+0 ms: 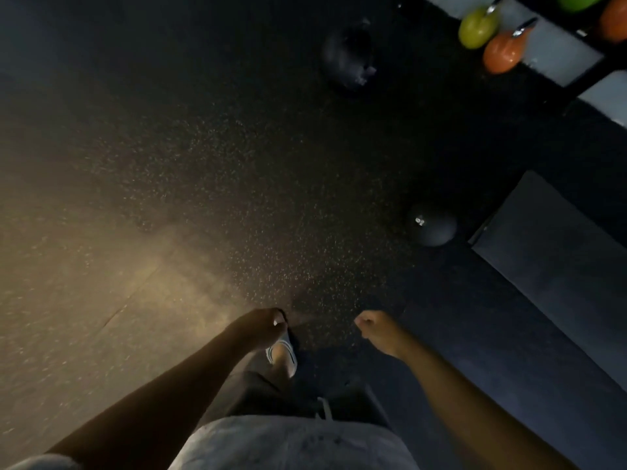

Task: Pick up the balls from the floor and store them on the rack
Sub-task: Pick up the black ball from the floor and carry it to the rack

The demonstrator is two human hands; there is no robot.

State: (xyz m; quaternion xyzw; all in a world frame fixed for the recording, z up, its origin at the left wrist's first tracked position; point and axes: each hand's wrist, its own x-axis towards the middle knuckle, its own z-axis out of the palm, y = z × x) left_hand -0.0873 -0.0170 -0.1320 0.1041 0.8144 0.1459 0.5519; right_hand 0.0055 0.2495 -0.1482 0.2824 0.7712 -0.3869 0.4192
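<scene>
Two dark balls lie on the speckled black floor: a small one (431,224) at the right, beside a mat, and a larger, blurred one (349,56) farther off near the top. The rack (576,59) stands at the top right corner with green (477,28) and orange (502,53) weights hanging on it. My left hand (263,325) and my right hand (378,330) hang low in front of me, both loosely curled with nothing in them, far short of either ball.
A dark blue mat (556,266) covers the floor at the right. My white-shoed foot (283,354) steps forward below my left hand. Warm light falls on the floor at the left.
</scene>
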